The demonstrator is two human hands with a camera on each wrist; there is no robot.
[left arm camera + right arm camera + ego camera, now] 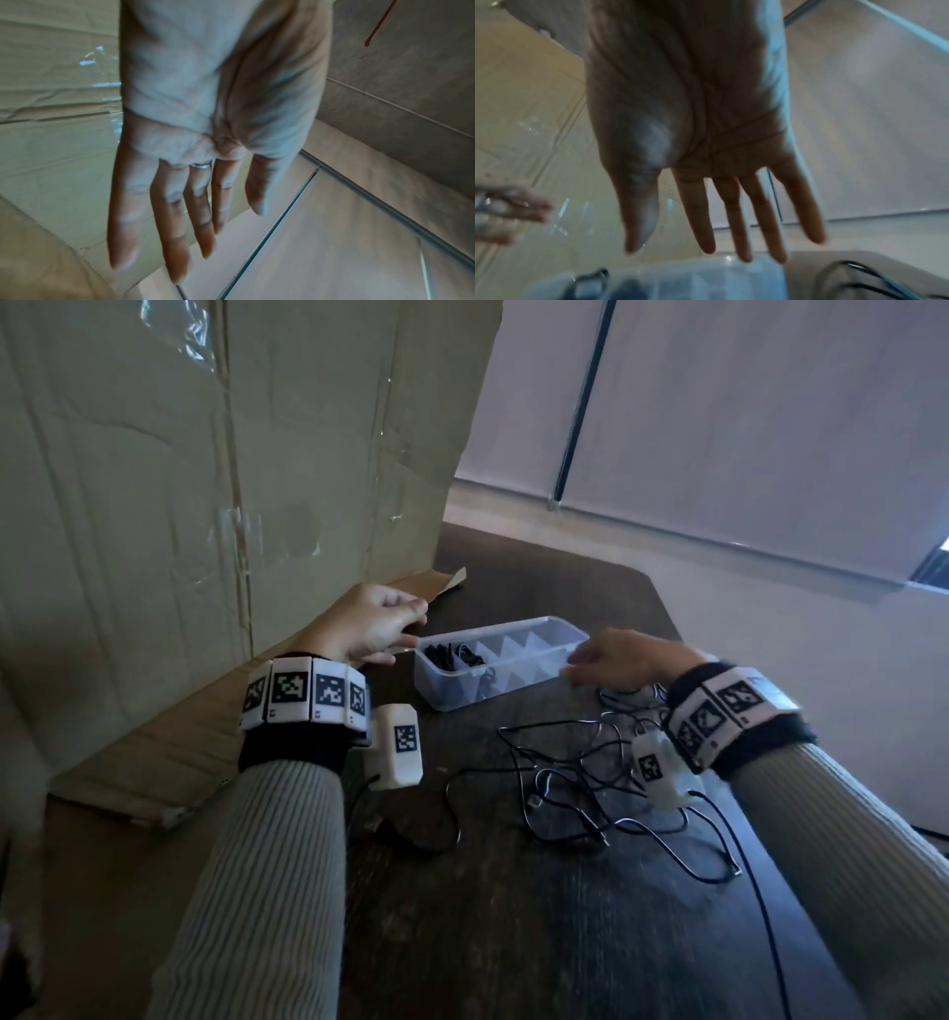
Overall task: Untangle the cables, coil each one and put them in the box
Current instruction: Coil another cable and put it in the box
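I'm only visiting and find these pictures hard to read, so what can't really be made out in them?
- Head view: how many black cables form the tangle; they overlap, and the right wrist covers part.
- Head view: the contents of the clear plastic divided box; dark coils, too small to count.
- Right wrist view: whether the right hand touches the box; blurred.
- Left wrist view: table hidden behind the left hand.

One clear box (500, 660), one cardboard sheet (205, 505), two hands, and a cable tangle (590, 788) too knotted to count
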